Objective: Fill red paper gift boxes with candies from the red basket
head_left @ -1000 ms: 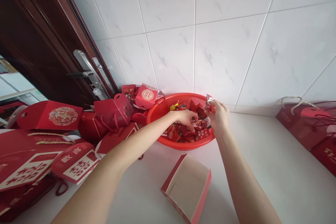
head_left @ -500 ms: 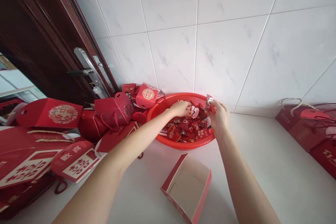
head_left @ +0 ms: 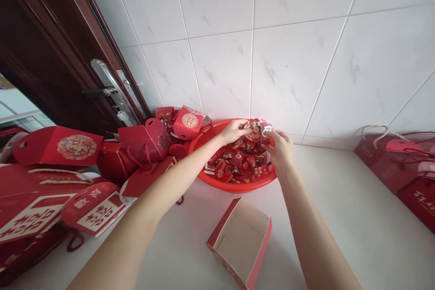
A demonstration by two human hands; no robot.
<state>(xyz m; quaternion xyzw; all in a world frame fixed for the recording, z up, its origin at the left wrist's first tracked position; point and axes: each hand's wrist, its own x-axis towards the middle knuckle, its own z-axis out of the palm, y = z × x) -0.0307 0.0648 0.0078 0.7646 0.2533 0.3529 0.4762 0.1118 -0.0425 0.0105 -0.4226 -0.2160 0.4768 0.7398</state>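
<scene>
A red plastic basket (head_left: 234, 187) full of small red-wrapped candies (head_left: 238, 158) stands against the tiled wall. Above its back part my left hand (head_left: 235, 131) is closed on a red candy packet (head_left: 253, 128) with printed figures. My right hand (head_left: 280, 147), at the basket's right rim, is closed on another red wrapped candy (head_left: 266, 131) with a white patch. The two hands are close together, their packets nearly touching. Nearer to me an open-topped red box (head_left: 243, 240) with a pale inside stands on the white surface, apart from both hands.
Red gift boxes (head_left: 78, 145) with cord handles are piled at the left, beside a dark wooden door (head_left: 50, 41) with a metal handle (head_left: 105, 86). Red gift bags (head_left: 394, 167) stand at the far right. White tiles (head_left: 288, 63) rise behind the basket.
My left hand has lifted from among the candies with a packet and moved right, towards my right hand. My right hand still holds its candy. The view has shifted slightly.
</scene>
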